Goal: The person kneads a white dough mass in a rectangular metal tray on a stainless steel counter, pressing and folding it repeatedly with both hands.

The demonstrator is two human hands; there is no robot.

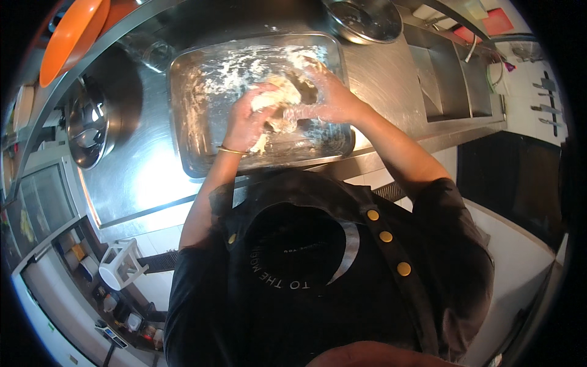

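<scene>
Head view: the left hand (244, 116), a thin gold bangle at its wrist, had its fingers closed on a pale, ragged dough lump (281, 95). The right hand (327, 98) faced it from the other side, thumb and fingers spread wide apart — a dark gap showed between them — with the thumb reaching toward the dough's lower edge. Whether that thumb touched it, I could not tell. Both hands were dusted white. The dough was over the middle of a rectangular metal tray (211, 144), its floor streaked with flour, most thickly along the far side. Under the tray ran a steel counter (391, 79). One metal bowl (367, 21) stood just beyond the tray's far right corner; another bowl (92, 131) sat to the left — shiny, well apart from the hands. Farther right was a sink (440, 76), with knives (547, 109) on the wall past it.
</scene>
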